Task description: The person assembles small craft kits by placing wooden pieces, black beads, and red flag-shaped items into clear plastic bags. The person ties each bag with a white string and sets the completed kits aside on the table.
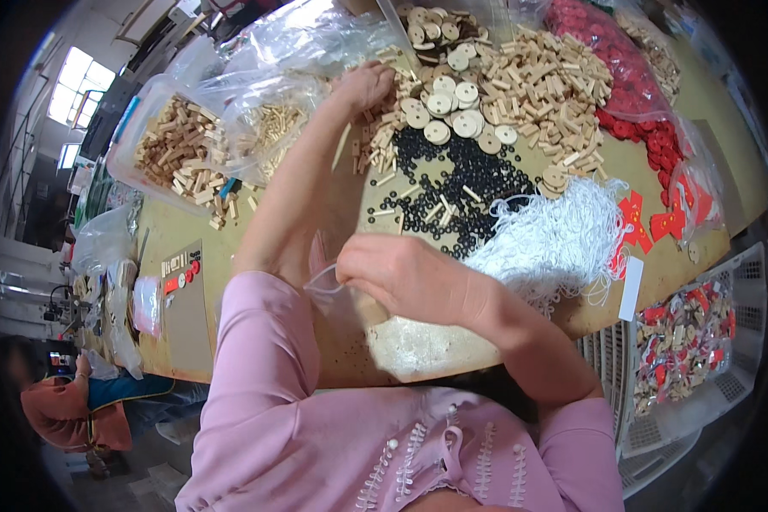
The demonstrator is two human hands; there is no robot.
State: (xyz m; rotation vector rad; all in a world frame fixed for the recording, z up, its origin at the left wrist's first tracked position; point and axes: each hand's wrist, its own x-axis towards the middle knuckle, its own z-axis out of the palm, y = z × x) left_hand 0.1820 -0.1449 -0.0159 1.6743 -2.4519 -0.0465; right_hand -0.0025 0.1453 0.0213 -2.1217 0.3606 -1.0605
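Nearest my view, at the table's edge, I see a glossy patch of clear plastic (427,348) lying flat. Just beyond it, the right hand (397,271) is bent inward with thumb and fingers closed on the lip of a small clear bag (326,299). I judge that pinching only the rim lets the mouth gape, since I can make out a loop of edge standing away from the fingers. The bag hangs in front of the wearer, close to the left forearm; its contents are too blurred for me to tell.

Right of that hand lies a tangled heap of white cord (555,239), and past it a spread of black rings (461,179), loose and shallow, probably so that they are easy to pick from.

Farther off, the left hand (367,87) reaches at full stretch, fingers curled down among small wooden pieces (382,141). I can't tell how far it is open or whether it grips anything. Pale discs (442,104) and wooden blocks (550,90) sit beside it in separate piles, which I take as sorting by kind.
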